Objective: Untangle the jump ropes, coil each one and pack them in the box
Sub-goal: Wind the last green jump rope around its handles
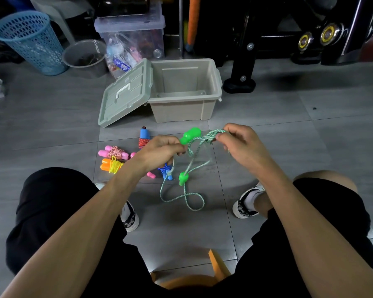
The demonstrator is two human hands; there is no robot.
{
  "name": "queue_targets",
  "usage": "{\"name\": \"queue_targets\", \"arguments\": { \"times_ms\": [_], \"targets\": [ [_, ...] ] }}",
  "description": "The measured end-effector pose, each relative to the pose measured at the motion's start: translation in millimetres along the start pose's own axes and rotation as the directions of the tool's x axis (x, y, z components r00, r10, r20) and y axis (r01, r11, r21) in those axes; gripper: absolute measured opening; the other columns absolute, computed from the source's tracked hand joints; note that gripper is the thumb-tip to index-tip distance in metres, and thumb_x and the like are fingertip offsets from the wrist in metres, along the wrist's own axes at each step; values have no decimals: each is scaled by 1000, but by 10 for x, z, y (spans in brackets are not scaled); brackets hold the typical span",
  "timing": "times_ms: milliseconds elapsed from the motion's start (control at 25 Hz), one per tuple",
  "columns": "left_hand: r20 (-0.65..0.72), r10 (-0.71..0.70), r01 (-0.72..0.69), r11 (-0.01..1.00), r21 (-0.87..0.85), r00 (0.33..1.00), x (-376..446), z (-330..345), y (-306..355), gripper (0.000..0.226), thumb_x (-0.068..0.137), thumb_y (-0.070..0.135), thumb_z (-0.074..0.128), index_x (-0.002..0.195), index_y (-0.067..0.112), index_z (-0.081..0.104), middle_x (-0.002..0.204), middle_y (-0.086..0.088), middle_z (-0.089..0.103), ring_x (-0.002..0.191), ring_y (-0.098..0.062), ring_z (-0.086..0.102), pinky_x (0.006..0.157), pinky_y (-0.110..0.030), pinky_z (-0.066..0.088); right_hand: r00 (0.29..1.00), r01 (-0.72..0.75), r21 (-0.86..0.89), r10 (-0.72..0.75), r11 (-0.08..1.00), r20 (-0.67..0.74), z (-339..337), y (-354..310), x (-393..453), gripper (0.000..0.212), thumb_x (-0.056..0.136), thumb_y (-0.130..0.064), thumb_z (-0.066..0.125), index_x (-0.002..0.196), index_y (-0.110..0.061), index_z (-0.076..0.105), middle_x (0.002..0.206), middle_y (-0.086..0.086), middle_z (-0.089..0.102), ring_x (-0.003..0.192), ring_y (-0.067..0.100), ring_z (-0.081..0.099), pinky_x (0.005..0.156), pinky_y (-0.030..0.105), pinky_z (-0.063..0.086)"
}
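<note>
The green-and-white twisted jump rope [205, 140] with bright green plastic handles is held up over the grey tiled floor [278, 147], between the person's knees and in front of the box; the right hand [239, 139] pinches a bunched fold of its cord between thumb and curled fingers, while the left hand [159, 149] has its fingers curled round the cord just below one green handle [190, 135] that sticks up beside its knuckles. The second green handle [183, 178] hangs lower, and the slack cord falls to a loose loop [192, 201] lying on the floor. To the left on the floor lie coiled ropes: one with pink handles and red-and-white cord [114, 152], one with orange handles and yellow cord [112, 165], one with a blue handle wound in red cord [144, 137], and a blue one [166, 171] partly hidden under the left wrist. Beyond them stands the open beige plastic storage box [181, 110], its grey-green lid [125, 93] propped tilted against its left side. Further back are a blue perforated basket [30, 41], a grey bucket [84, 57] and a clear plastic bin [134, 33]
</note>
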State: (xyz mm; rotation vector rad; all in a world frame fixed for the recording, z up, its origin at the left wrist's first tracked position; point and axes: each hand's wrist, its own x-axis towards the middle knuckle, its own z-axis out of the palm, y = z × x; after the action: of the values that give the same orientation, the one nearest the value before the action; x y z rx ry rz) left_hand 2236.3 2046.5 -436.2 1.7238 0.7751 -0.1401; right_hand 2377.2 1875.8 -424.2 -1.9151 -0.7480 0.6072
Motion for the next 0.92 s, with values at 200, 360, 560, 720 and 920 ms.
{"name": "queue_targets", "arguments": {
  "times_ms": [200, 360, 560, 720, 920],
  "targets": [
    [-207, 207, -222, 973, -55, 956, -50, -154, 36, 18, 89, 25, 67, 73, 21, 70, 78, -11, 63, 52, -12, 51, 50, -23, 38, 1000, -12, -392, 0, 920, -29, 42, 207, 71, 44, 86, -35, 67, 62, -5, 47, 57, 1, 42, 53, 13, 38, 49, 28, 28],
    [-249, 459, -420, 886, 195, 853, -122, -148, 21, 12, 87, 20, 70, 80, 30, 71, 81, 4, 67, 80, -11, 61, 78, -27, 46, 986, 35, -558, 62, 829, 155, 94, 257, 90, 28, 88, -32, 68, 112, -17, 65, 114, 3, 64, 105, 20, 60, 84, 28, 46],
    [-271, 524, -491, 851, 185, 807, -166, -139, 55, 14, 86, 15, 70, 84, 29, 72, 78, 7, 64, 75, -1, 57, 75, -20, 42, 901, 9, 124, -62, 992, 429, 368, 14, 75, 29, 95, -8, 61, 122, -17, 62, 122, -5, 66, 118, 8, 57, 99, 22, 45],
    [-406, 460, -466, 880, 91, 789, -174, -219, 49, 17, 87, 14, 70, 80, 30, 71, 81, 2, 67, 66, -2, 57, 65, -16, 45, 925, -17, 203, -61, 979, 375, 442, -54, 92, 16, 98, -12, 55, 91, -20, 68, 87, 0, 73, 89, 32, 64, 88, 45, 48],
    [-596, 206, -359, 922, -148, 776, -186, -384, -7, 19, 90, 20, 66, 74, 29, 71, 49, 20, 56, 47, 5, 48, 56, -21, 35, 924, 79, -117, -29, 990, 380, 500, 93, 173, 25, 99, -19, 52, 76, -22, 60, 82, 4, 71, 84, 30, 66, 79, 45, 52]
  ]
}}
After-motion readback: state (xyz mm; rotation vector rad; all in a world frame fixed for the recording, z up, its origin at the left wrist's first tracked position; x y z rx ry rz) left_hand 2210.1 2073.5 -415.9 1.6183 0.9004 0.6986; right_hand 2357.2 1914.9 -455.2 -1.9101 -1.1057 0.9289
